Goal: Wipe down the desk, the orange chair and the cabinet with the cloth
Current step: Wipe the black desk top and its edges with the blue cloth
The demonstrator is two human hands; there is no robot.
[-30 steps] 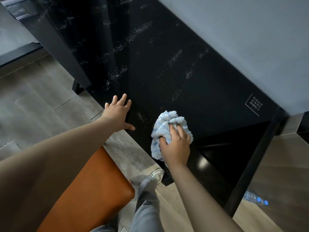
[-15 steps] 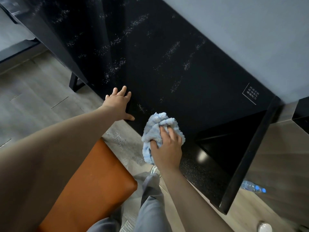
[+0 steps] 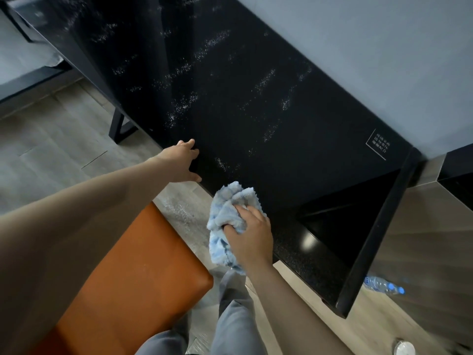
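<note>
The black desk [image 3: 256,98] runs diagonally across the view, its top streaked with pale smears. My right hand [image 3: 249,239] grips a crumpled light-blue cloth [image 3: 227,213] pressed at the desk's near edge, part of it hanging over the side. My left hand [image 3: 183,161] rests open on the same edge, further left, fingers spread on the top. The orange chair [image 3: 133,278] stands below the desk edge at lower left, partly covered by my left arm. No cabinet can be made out with certainty.
A grey wall [image 3: 371,47] backs the desk. The floor [image 3: 51,149] is grey wood plank. A plastic water bottle [image 3: 384,286] lies on the floor at the right, beside the desk's end panel. A small white round object [image 3: 405,348] sits at the bottom right. My grey-trousered leg [image 3: 230,316] is below.
My right hand has slid the cloth leftward and toward the desk's near edge, where it now overhangs. My left hand stays on the edge. The view has shifted slightly.
</note>
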